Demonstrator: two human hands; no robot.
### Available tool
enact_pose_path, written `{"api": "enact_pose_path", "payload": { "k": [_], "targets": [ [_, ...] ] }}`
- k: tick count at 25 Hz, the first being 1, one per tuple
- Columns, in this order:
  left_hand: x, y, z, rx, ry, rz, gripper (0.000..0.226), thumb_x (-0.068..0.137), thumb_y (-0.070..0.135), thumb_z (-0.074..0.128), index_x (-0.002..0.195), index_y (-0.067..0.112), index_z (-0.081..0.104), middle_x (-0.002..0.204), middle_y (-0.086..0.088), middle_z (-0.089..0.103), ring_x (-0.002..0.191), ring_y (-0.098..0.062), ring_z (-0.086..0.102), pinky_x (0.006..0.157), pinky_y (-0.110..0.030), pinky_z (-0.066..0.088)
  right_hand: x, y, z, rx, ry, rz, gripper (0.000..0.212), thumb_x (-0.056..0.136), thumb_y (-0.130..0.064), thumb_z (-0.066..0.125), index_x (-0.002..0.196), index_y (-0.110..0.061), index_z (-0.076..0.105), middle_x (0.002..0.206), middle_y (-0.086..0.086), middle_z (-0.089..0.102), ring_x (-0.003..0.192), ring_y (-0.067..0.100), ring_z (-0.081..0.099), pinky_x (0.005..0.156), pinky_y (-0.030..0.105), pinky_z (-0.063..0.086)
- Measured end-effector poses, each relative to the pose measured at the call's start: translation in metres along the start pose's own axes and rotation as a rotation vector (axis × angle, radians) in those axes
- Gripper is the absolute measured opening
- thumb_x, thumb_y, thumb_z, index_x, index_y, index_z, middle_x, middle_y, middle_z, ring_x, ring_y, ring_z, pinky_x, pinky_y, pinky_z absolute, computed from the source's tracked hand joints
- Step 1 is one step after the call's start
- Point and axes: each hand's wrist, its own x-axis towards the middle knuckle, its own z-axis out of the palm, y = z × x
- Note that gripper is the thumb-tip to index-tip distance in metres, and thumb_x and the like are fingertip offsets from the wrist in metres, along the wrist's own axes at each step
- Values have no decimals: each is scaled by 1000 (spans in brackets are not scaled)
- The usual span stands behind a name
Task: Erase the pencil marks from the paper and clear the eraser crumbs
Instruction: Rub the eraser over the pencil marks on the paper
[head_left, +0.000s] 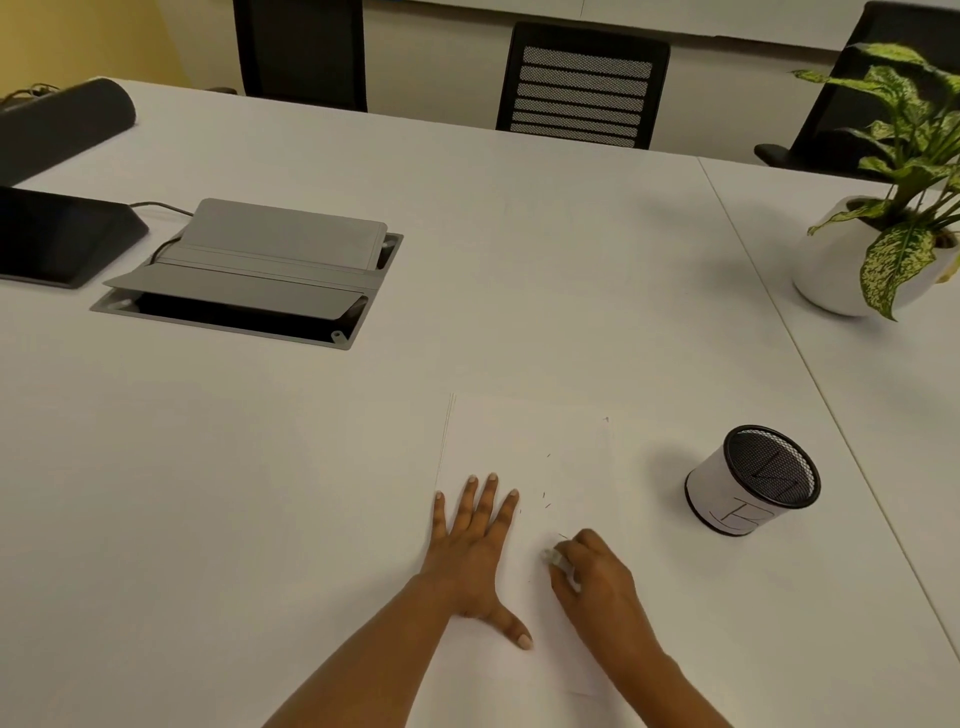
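Your left hand (475, 551) lies spread flat on paper (524, 441), lower centre of frame. Your right hand (592, 571) pinches white eraser (551, 557) against sheet; dark crumbs (545, 500) scattered above it.

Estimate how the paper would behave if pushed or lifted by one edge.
The paper looks like a thin sheet on a smooth table, so a push would probably slide or wrinkle it; the left hand pressing flat on it suggests as much. Lifted by one edge, it would likely droop.
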Motion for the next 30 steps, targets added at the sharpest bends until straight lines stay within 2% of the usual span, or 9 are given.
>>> {"api": "enact_pose_path", "payload": {
  "k": [3,6,9,13,16,21,27,30],
  "targets": [
    [0,-1,1,-1,4,4,145,45,80,66,137,25,-32,136,-1,-48,126,-24,-45,101,-56,-27,29,16,-10,-53,52,92,16,84,-5,60,69,1,62,68,4,47,55,20,49,53,29,43],
    [-1,0,0,-1,0,-4,145,44,80,66,137,26,-33,136,0,-48,126,-24,-45,101,-56,-27,42,24,-17,-91,82,142,22,86,-4,57,66,3,59,68,6,46,56,21,48,53,29,41],
    [0,0,1,-3,6,-4,146,44,80,66,136,26,-33,137,0,-47,126,-24,-44,102,-56,-26,19,11,-14,-85,68,60,22,84,-3,60,62,-2,57,64,-2,39,50,14,42,48,23,36],
    [1,0,1,-3,7,-4,146,44,80,66,137,25,-32,137,-1,-47,127,-24,-44,103,-57,-25,-11,-1,-5,-81,9,-62,11,74,-3,71,67,-7,64,64,-7,41,47,9,44,43,18,39],
    [0,0,0,3,-6,-1,145,45,79,66,137,25,-32,136,-1,-48,126,-25,-44,102,-56,-26,6,10,-8,-90,29,-7,17,80,-5,66,64,-6,60,63,-3,42,48,13,44,44,23,39],
    [1,0,2,-1,-2,-9,145,45,80,65,137,25,-33,137,-1,-47,126,-25,-44,102,-57,-25,31,17,-11,-110,84,104,22,82,2,58,60,-1,51,64,-3,34,52,12,35,47,18,25],
    [2,-1,2,3,3,-4,145,45,81,65,137,25,-33,135,0,-48,127,-25,-44,102,-56,-25,-15,2,-4,-107,-19,-57,15,74,-3,71,64,-8,62,61,-3,45,46,11,46,41,21,39],
    [2,-1,2,0,-2,-5,145,44,80,65,137,26,-32,136,0,-48,127,-25,-44,102,-56,-25,-7,8,-10,-103,-28,-25,14,78,-5,67,66,-6,62,63,1,48,49,13,48,44,27,43]
  ]
}}
